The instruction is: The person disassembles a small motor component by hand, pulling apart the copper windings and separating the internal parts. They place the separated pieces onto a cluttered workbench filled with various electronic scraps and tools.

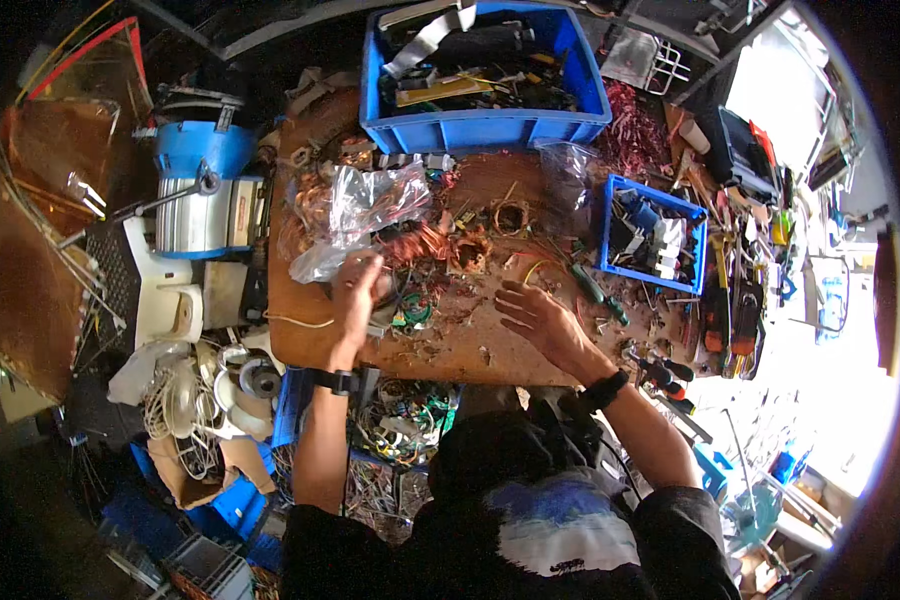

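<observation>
My left hand is at the left of the wooden workbench, seen edge-on. Its fingers point away from me and look stretched out, beside a crumpled clear plastic bag; whether they touch it I cannot tell. My right hand hovers over the bench's right half, palm inward, fingers apart and holding nothing. Between and beyond the hands lie a bundle of copper wire, a square copper-wound coil and a green wire coil. A screwdriver with a green handle lies just beyond my right hand.
A large blue crate of scrap stands at the back. A small blue basket of parts sits at right, near pliers and other tools. A blue and silver machine stands left. Below the bench edge is a bin of wires.
</observation>
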The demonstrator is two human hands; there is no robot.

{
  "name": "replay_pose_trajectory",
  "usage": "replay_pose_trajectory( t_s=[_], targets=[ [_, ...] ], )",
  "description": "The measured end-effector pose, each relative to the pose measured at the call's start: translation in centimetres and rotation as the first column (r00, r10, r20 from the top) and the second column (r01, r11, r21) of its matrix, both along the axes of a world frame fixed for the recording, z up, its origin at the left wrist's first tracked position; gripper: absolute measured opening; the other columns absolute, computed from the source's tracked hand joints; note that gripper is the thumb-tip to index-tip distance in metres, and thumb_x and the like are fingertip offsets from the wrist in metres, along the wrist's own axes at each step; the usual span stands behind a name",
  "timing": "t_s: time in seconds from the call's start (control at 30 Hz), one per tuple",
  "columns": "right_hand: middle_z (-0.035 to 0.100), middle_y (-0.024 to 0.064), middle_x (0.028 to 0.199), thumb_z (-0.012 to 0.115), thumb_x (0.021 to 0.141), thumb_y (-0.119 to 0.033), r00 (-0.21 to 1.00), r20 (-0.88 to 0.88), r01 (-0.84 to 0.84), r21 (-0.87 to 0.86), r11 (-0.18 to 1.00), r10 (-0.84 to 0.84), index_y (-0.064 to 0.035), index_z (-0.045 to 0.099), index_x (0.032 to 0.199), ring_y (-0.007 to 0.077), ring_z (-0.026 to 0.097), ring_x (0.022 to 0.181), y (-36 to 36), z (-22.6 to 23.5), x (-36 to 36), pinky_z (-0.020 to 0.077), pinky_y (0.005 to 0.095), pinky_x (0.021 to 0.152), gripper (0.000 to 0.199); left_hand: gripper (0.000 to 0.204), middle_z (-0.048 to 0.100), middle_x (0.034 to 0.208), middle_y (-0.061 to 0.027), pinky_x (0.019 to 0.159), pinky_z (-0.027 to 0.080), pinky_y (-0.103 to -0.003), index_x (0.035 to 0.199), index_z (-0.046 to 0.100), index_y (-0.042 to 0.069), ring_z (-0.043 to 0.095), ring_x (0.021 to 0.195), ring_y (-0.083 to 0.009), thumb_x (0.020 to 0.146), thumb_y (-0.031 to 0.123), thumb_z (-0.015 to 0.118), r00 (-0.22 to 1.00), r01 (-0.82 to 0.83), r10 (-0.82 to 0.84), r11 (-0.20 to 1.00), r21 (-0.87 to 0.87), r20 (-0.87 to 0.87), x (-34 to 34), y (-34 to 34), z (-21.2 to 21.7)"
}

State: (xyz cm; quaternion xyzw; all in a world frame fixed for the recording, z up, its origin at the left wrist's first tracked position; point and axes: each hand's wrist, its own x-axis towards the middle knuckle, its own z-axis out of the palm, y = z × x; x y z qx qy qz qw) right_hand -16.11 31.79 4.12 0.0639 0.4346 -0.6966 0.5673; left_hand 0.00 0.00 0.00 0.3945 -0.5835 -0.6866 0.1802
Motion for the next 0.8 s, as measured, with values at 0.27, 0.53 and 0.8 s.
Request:
replay_pose_trajectory(
  t_s=[0.27,0.53,0.8],
  targets=[
    [0.069,0.0194,0.137,0.05,0.112,-0.02,0.988,-0.141,0.085,0.11,0.99,-0.069,0.0033,0.059,0.14,0.0313,0.068,0.126,9.0,2.3,0.3,0.0529,0.0429,0.112,0.037,0.066,0.066,0.121,-0.0181,0.099,0.055,-0.044,0.143,0.056,0.004,0.068,0.11,-0.0281,0.096,0.045,0.079,0.948,0.085,-0.01,0.971,-0.224,0.318,-3.6,-2.9,0.8],
    [0.075,0.0118,0.12,0.06,0.11,-0.023,0.944,-0.329,0.126,0.404,0.906,0.015,0.0031,0.067,0.13,0.0201,0.072,0.111,18.6,4.3,3.7,0.0569,0.0358,0.102,0.033,0.046,0.059,0.141,-0.014,0.114,0.044,-0.051,0.136,0.064,0.013,0.055,0.133,-0.0353,0.093,0.016,0.08,0.879,0.463,-0.32,0.404,-0.788,0.353,-4.9,3.3,-0.8],
    [0.075,0.0132,0.115,0.061,0.11,-0.027,0.93,-0.359,0.15,0.58,0.801,0.085,0.0062,0.067,0.128,0.0215,0.072,0.109,25.9,6.7,8.3,0.0564,0.0354,0.099,0.039,0.025,0.048,0.153,-0.0022,0.117,0.031,-0.081,0.125,0.063,0.015,0.048,0.144,-0.0284,0.101,0.022,0.069,0.761,0.635,-0.293,0.154,-0.757,0.579,-9.1,4.9,-7.9]
  ],
)
